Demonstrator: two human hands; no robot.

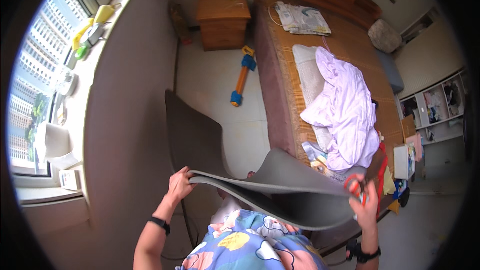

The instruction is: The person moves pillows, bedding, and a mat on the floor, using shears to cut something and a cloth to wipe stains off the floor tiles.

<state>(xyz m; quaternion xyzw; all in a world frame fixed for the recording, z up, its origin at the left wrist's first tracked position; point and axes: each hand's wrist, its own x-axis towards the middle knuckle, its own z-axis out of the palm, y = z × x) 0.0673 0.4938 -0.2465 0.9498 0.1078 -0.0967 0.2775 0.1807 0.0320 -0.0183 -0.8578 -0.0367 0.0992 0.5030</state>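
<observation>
A large dark grey flexible mat [296,174] spans the space in front of my body, folded over, with its two edges bowed apart. My left hand [180,184] pinches its edges together at the left. At the mat's right end, my right hand [365,202] holds what look like orange-handled scissors [351,185]; blur hides the blades. The fingers there are also close against the mat, though whether they grip it is unclear. One part of the mat rises along the wall at the left, and another reaches the side of the bed.
The bed [279,93] at the right bears a lilac cloth [347,112] and a folded printed cloth [303,18]. An orange and blue toy [242,78] lies on the floor below a wooden nightstand [224,22]. A windowsill [108,26] with several small items runs along the left.
</observation>
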